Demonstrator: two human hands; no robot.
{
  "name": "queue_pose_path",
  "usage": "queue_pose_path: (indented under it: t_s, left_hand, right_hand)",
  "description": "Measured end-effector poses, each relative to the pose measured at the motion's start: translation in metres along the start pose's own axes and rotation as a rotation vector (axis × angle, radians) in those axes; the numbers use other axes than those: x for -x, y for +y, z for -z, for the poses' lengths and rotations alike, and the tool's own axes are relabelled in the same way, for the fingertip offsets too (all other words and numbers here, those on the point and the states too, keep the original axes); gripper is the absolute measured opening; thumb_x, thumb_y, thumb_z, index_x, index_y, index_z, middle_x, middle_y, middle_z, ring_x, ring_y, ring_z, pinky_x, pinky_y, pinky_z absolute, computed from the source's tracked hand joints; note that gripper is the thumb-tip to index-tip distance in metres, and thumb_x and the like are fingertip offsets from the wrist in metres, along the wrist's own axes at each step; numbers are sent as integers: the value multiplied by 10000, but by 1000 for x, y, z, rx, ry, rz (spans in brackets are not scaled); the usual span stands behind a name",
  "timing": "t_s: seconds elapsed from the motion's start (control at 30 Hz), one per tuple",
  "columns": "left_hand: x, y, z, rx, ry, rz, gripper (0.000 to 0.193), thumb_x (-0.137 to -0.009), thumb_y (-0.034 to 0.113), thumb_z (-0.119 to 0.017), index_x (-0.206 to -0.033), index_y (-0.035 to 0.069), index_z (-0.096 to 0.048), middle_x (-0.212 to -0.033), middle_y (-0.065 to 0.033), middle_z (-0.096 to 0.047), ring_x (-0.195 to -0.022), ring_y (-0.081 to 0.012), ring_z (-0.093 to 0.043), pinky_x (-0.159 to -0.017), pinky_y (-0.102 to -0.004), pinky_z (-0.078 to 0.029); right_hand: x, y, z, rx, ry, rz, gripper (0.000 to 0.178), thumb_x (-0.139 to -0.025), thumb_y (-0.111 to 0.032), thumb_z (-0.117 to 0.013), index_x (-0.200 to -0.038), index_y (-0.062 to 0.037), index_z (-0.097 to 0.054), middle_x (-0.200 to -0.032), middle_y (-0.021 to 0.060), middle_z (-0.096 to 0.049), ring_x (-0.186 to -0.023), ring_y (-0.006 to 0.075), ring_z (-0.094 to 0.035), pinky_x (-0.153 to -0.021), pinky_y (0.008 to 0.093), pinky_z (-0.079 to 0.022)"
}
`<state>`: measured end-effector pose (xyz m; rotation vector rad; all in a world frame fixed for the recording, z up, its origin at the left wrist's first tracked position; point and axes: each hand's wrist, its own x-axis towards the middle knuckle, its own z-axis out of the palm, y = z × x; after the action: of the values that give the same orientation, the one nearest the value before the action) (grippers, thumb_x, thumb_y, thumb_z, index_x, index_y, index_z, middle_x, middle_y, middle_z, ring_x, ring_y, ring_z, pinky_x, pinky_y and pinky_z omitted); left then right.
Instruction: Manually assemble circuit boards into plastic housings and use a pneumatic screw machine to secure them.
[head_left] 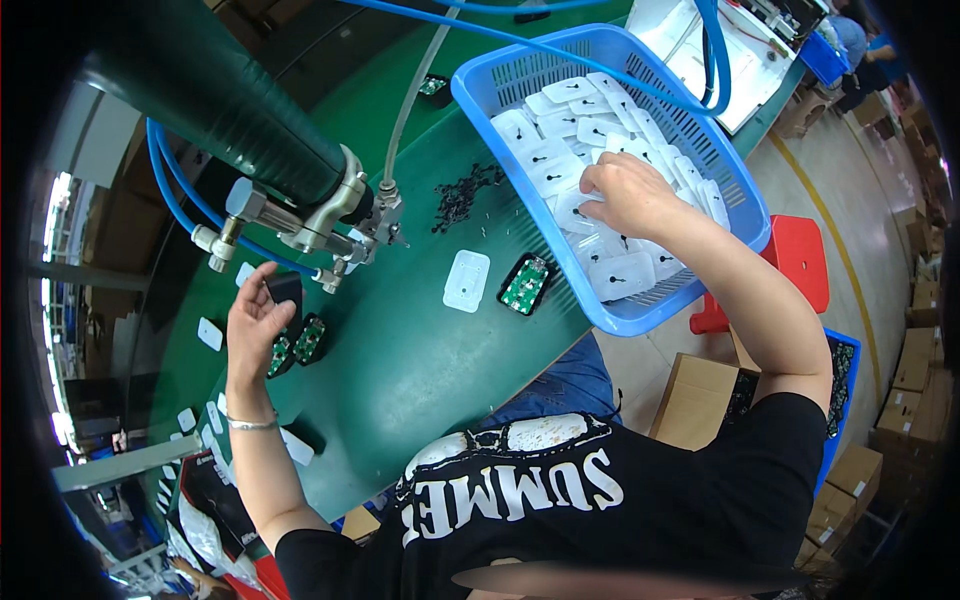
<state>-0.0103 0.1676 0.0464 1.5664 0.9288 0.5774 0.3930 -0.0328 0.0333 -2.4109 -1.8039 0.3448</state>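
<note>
My left hand (253, 328) is closed round a small black plastic case (286, 290), held over the left side of the green bench. Just below it, black cases with green circuit boards (310, 338) lie on the bench. My right hand (634, 197) reaches into a blue plastic basket (733, 160) filled with translucent white plastic covers, each bearing a small black piece. Its thumb and fingers pinch at one white cover (574, 214) on the pile. Between my hands lie a single white cover (466, 281) and an open black case holding a circuit board (525, 285).
A metal dispensing nozzle (388, 222) on a thick dark green column (220, 100) hangs over the bench, with blue hoses. Small black parts (460, 200) are heaped beyond the loose cover. A red stool (797, 262) and a cardboard box (697, 400) stand right of the bench.
</note>
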Motion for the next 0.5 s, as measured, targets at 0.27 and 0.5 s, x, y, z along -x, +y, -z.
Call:
queue_pose_path:
  t_s: [0.27, 0.5]
  left_hand:
    - [55, -6, -27, 151, -33, 42, 653, -650, 118, -759, -1210, 19, -438, -1032, -106, -573, -932, -217, -596, -822, -300, -479]
    - [87, -11, -71, 497, -173, 185, 626, -637, 175, -759, -1158, 42, -441, -1013, -171, -570, -839, -263, -617, -753, -352, -520]
  right_hand:
    - [-11, -5, 4, 38, -114, -67, 224, -750, -231, -615, -878, -50, -646, -940, 159, -618, -908, 305, -584, -790, 386, -461]
    - [-13, 11, 4, -175, 45, -117, 267, -788, -252, -553, -907, -22, -616, -896, 185, -625, -882, 331, -588, -781, 405, -452]
